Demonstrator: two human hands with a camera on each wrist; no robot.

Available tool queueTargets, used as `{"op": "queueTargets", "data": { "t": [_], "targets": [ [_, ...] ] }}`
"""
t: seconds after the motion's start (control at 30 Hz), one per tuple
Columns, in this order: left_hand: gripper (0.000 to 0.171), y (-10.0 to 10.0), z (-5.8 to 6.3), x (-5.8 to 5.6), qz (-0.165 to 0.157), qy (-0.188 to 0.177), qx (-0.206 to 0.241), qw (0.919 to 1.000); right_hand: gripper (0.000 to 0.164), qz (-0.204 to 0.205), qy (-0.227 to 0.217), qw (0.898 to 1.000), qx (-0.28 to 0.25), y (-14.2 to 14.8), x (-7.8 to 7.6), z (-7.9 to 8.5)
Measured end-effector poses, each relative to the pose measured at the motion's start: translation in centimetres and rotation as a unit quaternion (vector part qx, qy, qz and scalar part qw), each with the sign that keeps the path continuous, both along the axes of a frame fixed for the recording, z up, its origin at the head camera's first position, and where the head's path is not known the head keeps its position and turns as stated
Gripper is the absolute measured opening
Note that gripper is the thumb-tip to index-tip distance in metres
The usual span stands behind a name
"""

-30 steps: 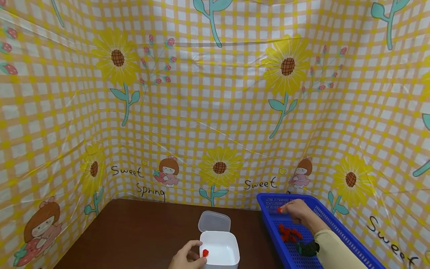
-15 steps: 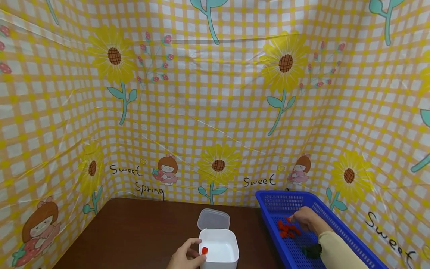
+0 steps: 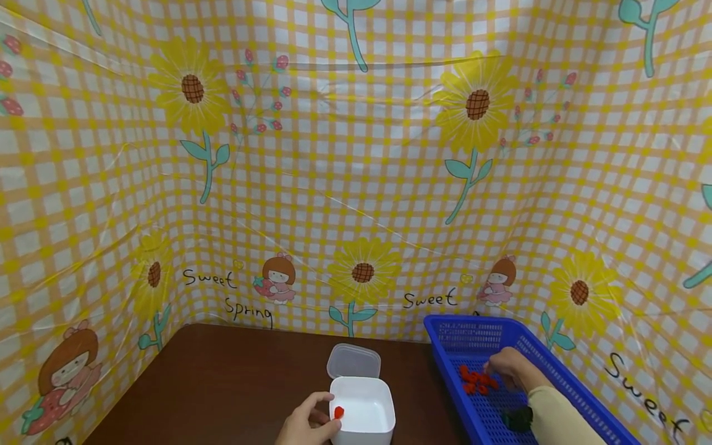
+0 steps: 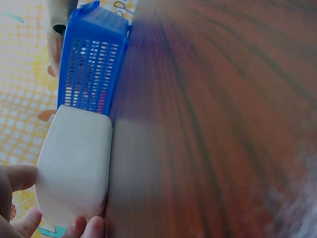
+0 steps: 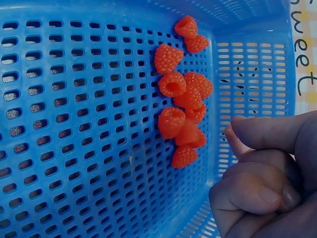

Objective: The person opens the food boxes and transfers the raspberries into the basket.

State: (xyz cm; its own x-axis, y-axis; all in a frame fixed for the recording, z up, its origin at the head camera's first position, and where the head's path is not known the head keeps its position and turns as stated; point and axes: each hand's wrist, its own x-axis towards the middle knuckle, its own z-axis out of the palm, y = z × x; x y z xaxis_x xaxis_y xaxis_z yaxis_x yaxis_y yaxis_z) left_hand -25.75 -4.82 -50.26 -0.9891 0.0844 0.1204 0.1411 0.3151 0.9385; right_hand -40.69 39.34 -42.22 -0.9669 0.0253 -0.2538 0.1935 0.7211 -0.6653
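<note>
My left hand (image 3: 308,421) grips the near left side of a white plastic box (image 3: 364,436), its fingers (image 4: 22,177) also showing around the box in the left wrist view. One red raspberry (image 3: 339,411) lies inside by the left wall, close to the thumb. On the right, my right hand (image 3: 513,366) is low inside a blue basket (image 3: 453,386). Several raspberries (image 5: 172,84) form a loose row on the basket floor beside it. In the right wrist view the thumb and index finger nearly meet, with the other fingers curled; no berry shows between them.
Behind the box lies a clear plastic lid (image 3: 353,361) on the dark brown table (image 3: 239,377). A dark object (image 3: 518,419) sits beside the right cuff. Checked cloth (image 3: 311,204) printed with flowers hangs around the back and sides.
My right hand has carried a raspberry down to the row in the basket and no longer visibly holds it. The left hand and the box have barely moved.
</note>
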Motion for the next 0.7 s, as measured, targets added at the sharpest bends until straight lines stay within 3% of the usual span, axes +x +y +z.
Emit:
{"op": "queueTargets", "data": {
  "t": [0.17,0.27,0.37,0.57,0.63,0.7],
  "targets": [
    [0.044,-0.1,-0.2,-0.2,-0.002,-0.002,-0.003,1.0,0.012,-0.003,0.009,1.0,-0.006,-0.7,0.3,0.3],
    [0.044,-0.1,-0.2,-0.2,-0.004,-0.008,0.001,1.0,0.033,0.003,0.01,1.0,0.002,-1.2,0.5,0.7],
    [0.044,-0.1,-0.2,-0.2,-0.007,-0.012,0.003,0.9999,0.042,0.013,0.009,1.0,0.006,-1.9,0.7,1.3],
    [0.044,-0.1,-0.1,-0.2,-0.007,-0.01,0.003,0.9999,0.034,0.033,0.027,0.999,-0.026,-3.9,1.5,3.0],
    [0.044,-0.1,0.0,-0.2,-0.007,-0.009,0.004,0.9999,0.023,0.057,0.028,0.997,-0.049,-4.4,1.6,3.5],
    [0.043,-0.1,0.0,-0.2,-0.005,-0.012,0.004,0.9999,0.026,0.084,0.028,0.994,-0.068,-4.8,1.8,4.0]
  ]
}}
